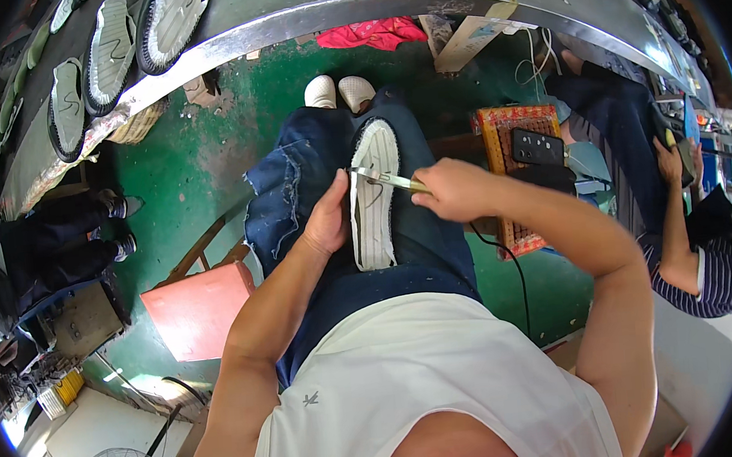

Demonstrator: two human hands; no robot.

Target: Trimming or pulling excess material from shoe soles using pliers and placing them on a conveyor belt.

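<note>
A shoe (374, 219) lies bottom up along my lap, its pale grey underside ringed by a dark stitched-looking edge toward the toe. A dark curved mark runs across the middle of the underside. My left hand (328, 214) grips the shoe's left side, thumb up along its edge; its other fingers are mostly hidden. My right hand (457, 189) is closed around the yellow-green handle of a hand tool with a curved metal head (377, 177). That head reaches across the underside to the left edge, close to my left thumb. The tool's exact kind cannot be made out.
Several similar shoe bottoms (109, 55) line the metal-edged bench (486, 0) ahead. On my right, a phone (537, 146) rests on a woven-top stool (500, 132). A pink box-like seat (200, 310) stands at left. Co-workers sit on both sides; the right one's hands (674, 161) hold something.
</note>
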